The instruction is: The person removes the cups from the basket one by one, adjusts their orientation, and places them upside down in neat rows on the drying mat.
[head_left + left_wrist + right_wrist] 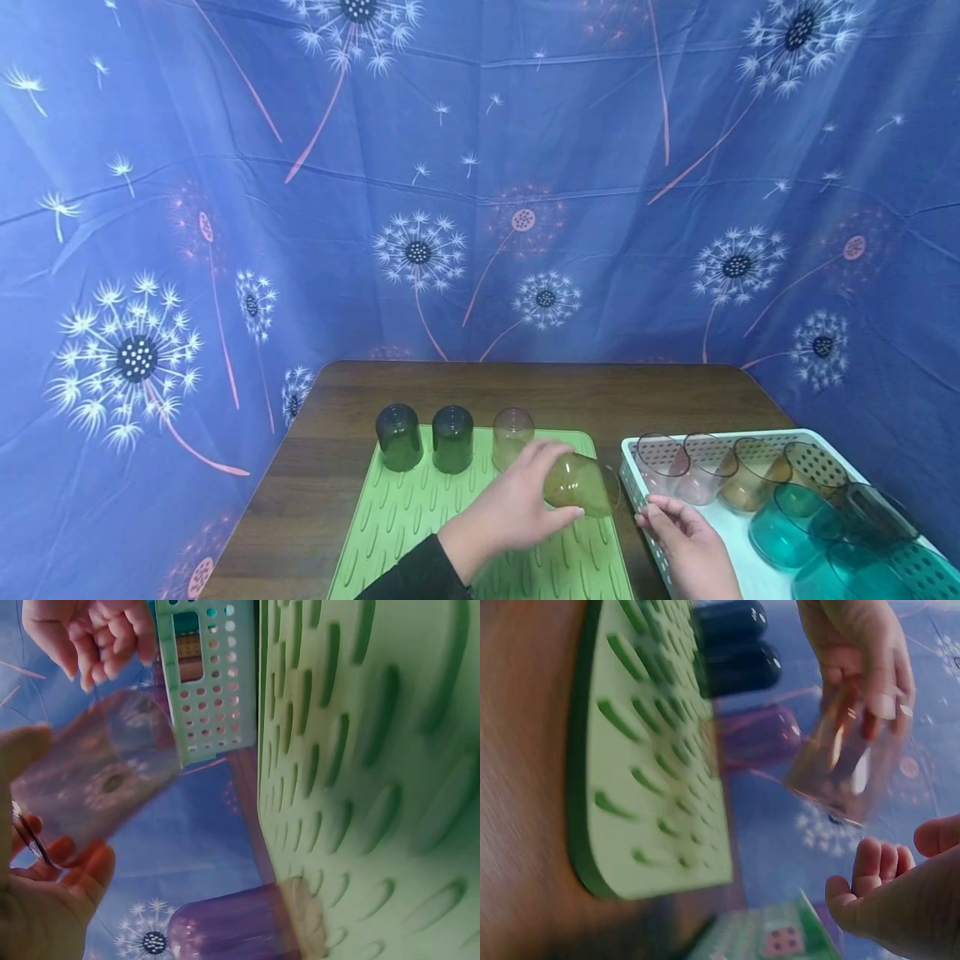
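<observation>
My left hand [513,504] grips a see-through pinkish drinking glass [585,486] by its base end, tilted on its side above the green drying mat [450,517]. In the left wrist view the glass [97,769] has its rim toward the right hand. My right hand [690,542] is apart from the glass, beside the near left rim of the white basket; its fingers are loosely bent with nothing in them. Along the mat's far edge stand two dark green glasses [452,440] and a pinkish glass [512,435], all upside down.
The white perforated basket [628,467] on the right contains several glasses: pinkish ones [701,479], amber ones [744,487], teal ones [783,529] and a grey one [870,517]. Under it all is a brown wooden table [292,508]. A blue dandelion-print cloth [480,167] hangs behind and at both sides.
</observation>
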Available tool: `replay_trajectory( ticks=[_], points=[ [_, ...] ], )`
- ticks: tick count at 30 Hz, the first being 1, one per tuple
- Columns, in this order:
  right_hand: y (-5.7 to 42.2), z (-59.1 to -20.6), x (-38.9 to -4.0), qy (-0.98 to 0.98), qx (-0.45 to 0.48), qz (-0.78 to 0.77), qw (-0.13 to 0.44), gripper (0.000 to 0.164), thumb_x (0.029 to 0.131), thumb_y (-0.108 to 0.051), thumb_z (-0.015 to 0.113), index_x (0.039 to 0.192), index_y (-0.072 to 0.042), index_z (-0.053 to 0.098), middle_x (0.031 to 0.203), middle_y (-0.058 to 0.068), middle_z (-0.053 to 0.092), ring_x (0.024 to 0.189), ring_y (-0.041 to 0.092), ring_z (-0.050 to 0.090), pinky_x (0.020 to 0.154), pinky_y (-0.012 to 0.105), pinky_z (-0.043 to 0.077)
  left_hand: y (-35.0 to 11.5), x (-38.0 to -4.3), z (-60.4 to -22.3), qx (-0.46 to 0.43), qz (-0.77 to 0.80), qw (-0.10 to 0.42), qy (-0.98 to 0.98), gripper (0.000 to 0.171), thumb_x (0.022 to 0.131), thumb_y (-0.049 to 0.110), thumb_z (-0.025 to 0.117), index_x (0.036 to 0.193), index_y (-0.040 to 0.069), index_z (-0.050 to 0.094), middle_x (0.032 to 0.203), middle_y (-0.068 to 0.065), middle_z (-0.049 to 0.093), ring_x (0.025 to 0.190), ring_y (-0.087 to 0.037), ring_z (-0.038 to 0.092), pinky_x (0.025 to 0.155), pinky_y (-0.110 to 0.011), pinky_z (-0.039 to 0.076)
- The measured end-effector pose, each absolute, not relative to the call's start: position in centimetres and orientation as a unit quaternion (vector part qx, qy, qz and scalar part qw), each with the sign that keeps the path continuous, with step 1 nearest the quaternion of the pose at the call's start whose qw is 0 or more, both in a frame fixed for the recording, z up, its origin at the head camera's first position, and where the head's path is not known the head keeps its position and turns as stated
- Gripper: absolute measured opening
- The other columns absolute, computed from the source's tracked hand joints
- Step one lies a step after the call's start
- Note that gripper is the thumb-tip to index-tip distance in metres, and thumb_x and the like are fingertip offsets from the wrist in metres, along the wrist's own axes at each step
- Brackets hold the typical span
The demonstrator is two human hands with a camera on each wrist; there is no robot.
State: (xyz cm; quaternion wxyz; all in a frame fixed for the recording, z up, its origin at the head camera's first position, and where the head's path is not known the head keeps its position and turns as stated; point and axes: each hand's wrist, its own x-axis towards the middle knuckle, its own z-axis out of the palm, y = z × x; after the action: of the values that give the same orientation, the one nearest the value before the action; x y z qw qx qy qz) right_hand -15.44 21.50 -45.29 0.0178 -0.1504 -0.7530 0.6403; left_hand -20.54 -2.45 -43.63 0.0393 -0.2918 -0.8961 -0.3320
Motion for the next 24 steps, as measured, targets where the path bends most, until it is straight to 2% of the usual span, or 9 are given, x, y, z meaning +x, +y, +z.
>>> replay_trajectory(
  ticks=[5, 6, 9, 11, 13, 15, 17, 20, 24],
  points=[
    [23.7, -44.0, -15.3, -0.776, -0.175, 0.603, 0.055, 0.023, 0.108, -0.016, 0.056, 0.124, 0.000, 0.061, 0.088, -0.026, 0.065, 0.083, -0.008, 0.064, 0.077, 0.009, 0.049, -1.3, -22.1, -43.2, -0.311, -0.246, 0.066, -0.916, 0.074, 0.092, 0.036, 0.081, 0.156, 0.028, 0.045, 0.157, -0.007, 0.044, 0.139, -0.025, 0.053, 0.106, -0.038, 0.056],
    [24.0, -43.9, -15.3, -0.790, -0.183, 0.582, 0.066, 0.025, 0.108, -0.017, 0.056, 0.126, 0.001, 0.061, 0.089, -0.025, 0.067, 0.082, -0.009, 0.064, 0.075, 0.009, 0.048, -1.0, -22.5, -43.1, -0.311, -0.233, 0.067, -0.919, 0.074, 0.093, 0.035, 0.080, 0.157, 0.028, 0.045, 0.158, -0.009, 0.043, 0.141, -0.026, 0.052, 0.107, -0.038, 0.055],
    [25.2, -43.4, -15.3, -0.842, -0.208, 0.488, 0.097, 0.033, 0.108, -0.022, 0.056, 0.130, 0.002, 0.060, 0.101, -0.005, 0.075, 0.088, 0.002, 0.066, 0.077, 0.018, 0.049, -0.1, -23.6, -42.8, -0.301, -0.203, 0.060, -0.930, 0.077, 0.093, 0.034, 0.080, 0.160, 0.029, 0.042, 0.159, -0.013, 0.042, 0.142, -0.028, 0.052, 0.108, -0.038, 0.055],
    [26.1, -43.2, -15.3, -0.881, -0.216, 0.404, 0.122, 0.037, 0.106, -0.024, 0.057, 0.131, 0.003, 0.060, 0.113, 0.017, 0.073, 0.099, 0.019, 0.068, 0.084, 0.034, 0.051, 0.6, -24.4, -42.6, -0.294, -0.182, 0.053, -0.937, 0.077, 0.094, 0.033, 0.079, 0.160, 0.029, 0.040, 0.160, -0.014, 0.042, 0.143, -0.028, 0.052, 0.110, -0.039, 0.053],
    [27.1, -42.9, -15.3, -0.910, -0.215, 0.326, 0.140, 0.039, 0.104, -0.024, 0.058, 0.131, 0.005, 0.059, 0.127, 0.031, 0.063, 0.114, 0.038, 0.060, 0.092, 0.051, 0.048, 1.3, -25.3, -42.5, -0.295, -0.154, 0.051, -0.942, 0.077, 0.094, 0.033, 0.078, 0.161, 0.028, 0.040, 0.161, -0.014, 0.043, 0.144, -0.028, 0.051, 0.113, -0.039, 0.051],
    [28.2, -42.7, -15.4, -0.928, -0.212, 0.273, 0.142, 0.043, 0.103, -0.022, 0.058, 0.133, 0.009, 0.056, 0.133, 0.037, 0.055, 0.125, 0.051, 0.050, 0.099, 0.065, 0.041, 1.8, -26.1, -42.7, -0.302, -0.125, 0.052, -0.943, 0.074, 0.096, 0.031, 0.076, 0.161, 0.027, 0.040, 0.161, -0.013, 0.044, 0.145, -0.027, 0.050, 0.117, -0.038, 0.048],
    [29.2, -42.7, -15.4, -0.937, -0.225, 0.234, 0.129, 0.047, 0.101, -0.021, 0.060, 0.135, 0.009, 0.054, 0.136, 0.040, 0.049, 0.127, 0.056, 0.044, 0.101, 0.071, 0.038, 2.3, -26.7, -43.1, -0.314, -0.098, 0.060, -0.942, 0.072, 0.096, 0.029, 0.075, 0.160, 0.025, 0.041, 0.160, -0.012, 0.046, 0.145, -0.027, 0.050, 0.118, -0.037, 0.046],
    [30.4, -42.8, -15.3, -0.940, -0.268, 0.194, 0.081, 0.053, 0.098, -0.025, 0.064, 0.137, 0.009, 0.051, 0.138, 0.042, 0.045, 0.126, 0.062, 0.041, 0.099, 0.075, 0.038, 2.9, -27.4, -44.0, -0.323, -0.074, 0.067, -0.941, 0.067, 0.098, 0.026, 0.072, 0.159, 0.023, 0.043, 0.158, -0.012, 0.048, 0.146, -0.026, 0.050, 0.119, -0.037, 0.046],
    [31.7, -43.1, -14.9, -0.936, -0.312, 0.159, 0.026, 0.063, 0.094, -0.031, 0.071, 0.134, 0.013, 0.050, 0.131, 0.043, 0.045, 0.120, 0.064, 0.044, 0.093, 0.074, 0.041, 3.5, -27.8, -45.0, -0.313, -0.069, 0.068, -0.945, 0.064, 0.101, 0.027, 0.069, 0.158, 0.019, 0.042, 0.158, -0.015, 0.049, 0.145, -0.029, 0.051, 0.118, -0.039, 0.046]
  ],
)
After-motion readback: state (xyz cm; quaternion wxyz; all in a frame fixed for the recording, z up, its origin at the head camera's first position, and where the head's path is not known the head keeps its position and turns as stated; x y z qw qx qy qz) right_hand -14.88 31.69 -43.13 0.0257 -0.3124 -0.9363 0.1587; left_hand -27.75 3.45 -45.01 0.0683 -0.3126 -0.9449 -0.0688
